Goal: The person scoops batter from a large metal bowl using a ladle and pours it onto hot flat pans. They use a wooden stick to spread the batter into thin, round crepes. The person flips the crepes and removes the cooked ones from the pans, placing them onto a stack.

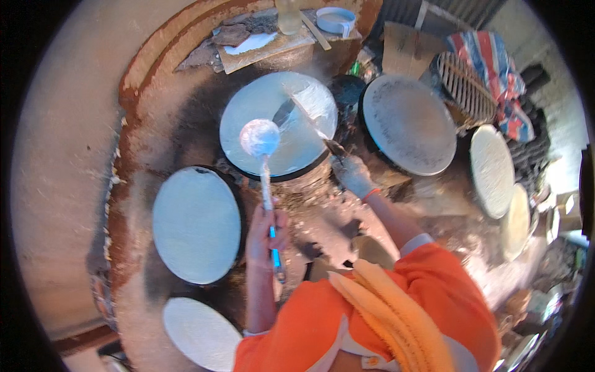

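My left hand (267, 232) grips the handle of a long ladle (259, 138), whose round bowl, coated in whitish batter, hangs over a round griddle (237, 160). A pale wet layer covers much of that griddle, with a dark patch near its middle. My right hand (352, 174), in a whitish glove, holds a long thin spreader (305, 110) by its dark handle at the griddle's right edge. The spreader's pale blade reaches across the right part of the surface. Whether it touches the layer is hard to tell.
Pale round griddles stand at left (197, 225) and lower left (200, 335). A greyish griddle (409, 125) sits at right, near a slatted basket (466, 87) and pale discs (492, 172). On the back ledge are a board (265, 58), a jar (289, 18) and a pot (335, 21).
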Demonstrator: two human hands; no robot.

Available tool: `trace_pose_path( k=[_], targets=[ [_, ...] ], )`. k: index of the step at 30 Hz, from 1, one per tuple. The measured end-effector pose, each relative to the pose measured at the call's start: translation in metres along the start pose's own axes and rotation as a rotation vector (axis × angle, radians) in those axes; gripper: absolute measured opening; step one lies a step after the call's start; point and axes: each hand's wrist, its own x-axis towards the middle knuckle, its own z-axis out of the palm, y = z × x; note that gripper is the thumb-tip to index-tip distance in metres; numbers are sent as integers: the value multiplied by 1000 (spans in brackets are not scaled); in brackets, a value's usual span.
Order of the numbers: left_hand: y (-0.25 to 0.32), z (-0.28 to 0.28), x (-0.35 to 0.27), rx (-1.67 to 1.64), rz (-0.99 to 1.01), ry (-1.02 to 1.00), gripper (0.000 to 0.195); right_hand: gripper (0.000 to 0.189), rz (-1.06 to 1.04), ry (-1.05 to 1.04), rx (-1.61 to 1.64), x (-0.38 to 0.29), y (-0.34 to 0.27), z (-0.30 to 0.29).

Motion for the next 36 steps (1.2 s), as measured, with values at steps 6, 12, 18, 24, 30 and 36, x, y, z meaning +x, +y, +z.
trace_pose_path(
  k=[6, 12, 18, 24, 30, 36],
  targets=[
    [-5, 16, -10, -127, 72, -42, 19, 48, 268, -212, -280, 17, 24, 20],
    [7, 22, -16, -114, 131, -7, 28, 48, -8, -447, -328, 5, 15, 59],
    [-8, 27, 5, -102, 136, 57, 28, 44, 104, -352, -234, 40, 48, 25],
    [30, 32, 82, 119, -28, 192, 21, 45, -18, -535, -100, 46, 42, -8],
    [53, 1, 164, 389, 103, 279, 15, 36, -134, -521, 342, -10, 54, -26],
    [28, -6, 106, 593, -63, 386, 19, 26, -78, -279, 851, -19, 64, 94]
  ],
)
